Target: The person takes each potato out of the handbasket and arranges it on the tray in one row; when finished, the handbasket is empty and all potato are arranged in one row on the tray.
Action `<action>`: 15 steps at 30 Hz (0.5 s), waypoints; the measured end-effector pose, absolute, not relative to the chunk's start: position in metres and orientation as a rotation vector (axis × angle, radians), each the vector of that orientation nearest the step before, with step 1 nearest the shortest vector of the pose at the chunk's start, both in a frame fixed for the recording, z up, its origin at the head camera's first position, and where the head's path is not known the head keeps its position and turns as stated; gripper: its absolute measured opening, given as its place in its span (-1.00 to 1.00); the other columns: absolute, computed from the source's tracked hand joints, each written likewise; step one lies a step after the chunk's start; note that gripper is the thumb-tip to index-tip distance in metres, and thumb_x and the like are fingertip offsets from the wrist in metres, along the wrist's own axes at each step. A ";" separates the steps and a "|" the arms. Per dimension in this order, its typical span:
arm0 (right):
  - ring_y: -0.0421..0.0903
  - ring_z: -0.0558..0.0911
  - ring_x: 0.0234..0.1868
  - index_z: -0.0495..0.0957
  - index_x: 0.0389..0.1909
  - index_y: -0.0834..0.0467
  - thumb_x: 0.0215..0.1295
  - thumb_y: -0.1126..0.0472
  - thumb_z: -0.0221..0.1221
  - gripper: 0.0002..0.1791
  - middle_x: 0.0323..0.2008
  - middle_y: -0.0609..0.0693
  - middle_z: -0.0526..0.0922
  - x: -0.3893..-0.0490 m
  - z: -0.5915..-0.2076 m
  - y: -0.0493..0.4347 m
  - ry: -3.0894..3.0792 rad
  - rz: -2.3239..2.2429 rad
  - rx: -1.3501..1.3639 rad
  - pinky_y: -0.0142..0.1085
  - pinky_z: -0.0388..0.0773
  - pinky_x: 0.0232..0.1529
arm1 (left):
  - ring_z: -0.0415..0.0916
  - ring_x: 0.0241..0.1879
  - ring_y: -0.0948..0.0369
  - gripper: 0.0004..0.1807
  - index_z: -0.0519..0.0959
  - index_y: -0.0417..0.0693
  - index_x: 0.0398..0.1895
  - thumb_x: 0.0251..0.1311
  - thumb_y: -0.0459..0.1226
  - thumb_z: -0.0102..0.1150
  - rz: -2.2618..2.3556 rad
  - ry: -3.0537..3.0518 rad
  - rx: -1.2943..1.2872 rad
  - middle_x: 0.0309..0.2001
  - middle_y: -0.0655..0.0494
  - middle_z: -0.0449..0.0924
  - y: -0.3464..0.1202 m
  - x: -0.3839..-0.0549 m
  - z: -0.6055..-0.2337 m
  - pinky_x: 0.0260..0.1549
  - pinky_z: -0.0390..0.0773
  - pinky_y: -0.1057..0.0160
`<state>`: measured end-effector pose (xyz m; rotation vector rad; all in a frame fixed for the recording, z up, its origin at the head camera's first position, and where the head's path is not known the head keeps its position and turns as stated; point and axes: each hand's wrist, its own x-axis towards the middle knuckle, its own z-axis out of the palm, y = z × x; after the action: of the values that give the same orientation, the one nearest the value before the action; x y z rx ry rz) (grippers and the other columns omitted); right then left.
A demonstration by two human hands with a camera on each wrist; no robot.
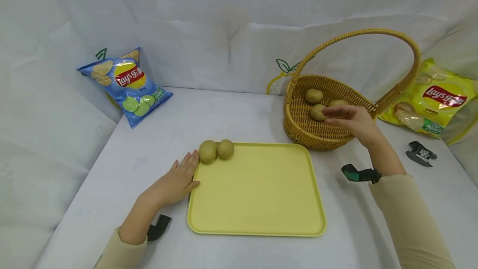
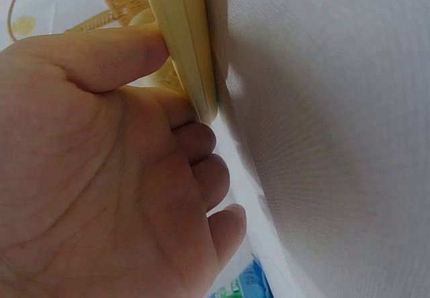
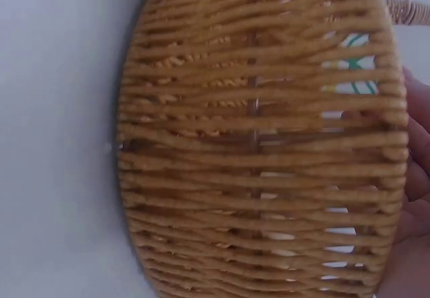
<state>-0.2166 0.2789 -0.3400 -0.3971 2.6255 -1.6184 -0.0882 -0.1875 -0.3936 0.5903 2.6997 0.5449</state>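
My left hand lies beside the left edge of the yellow tray, its thumb and fingertips touching the rim. In the left wrist view, that hand shows its palm, with the thumb against the tray's edge. Two round olive-brown kiwis sit together in the tray's far left corner. Over the wicker basket reaches my right hand, thumb and fingers apart, fingertips close to a kiwi. Two more kiwis are visible inside. The basket wall hides most of that hand in the right wrist view.
A blue chip bag leans at the back left. Behind the basket's right side stands a yellow chip bag. The tall basket handle arches above the right hand. A black-and-grey object lies on the white table at right.
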 end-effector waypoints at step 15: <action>-0.44 0.53 -0.15 0.45 0.14 0.35 0.27 0.12 0.22 -0.49 -0.10 -0.22 0.64 -0.243 -0.338 0.285 2.717 -1.351 -0.211 -0.59 0.41 -0.14 | -0.30 0.44 -0.10 -0.27 -0.13 -0.42 0.43 0.40 -0.20 -0.09 0.551 2.702 0.603 0.46 -0.23 -0.26 -0.189 -0.088 -0.395 0.31 -0.16 -0.19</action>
<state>-0.2428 0.2852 -0.3382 -0.2107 2.7169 -1.3509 -0.0882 -0.1888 -0.3946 0.6033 2.7021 0.5509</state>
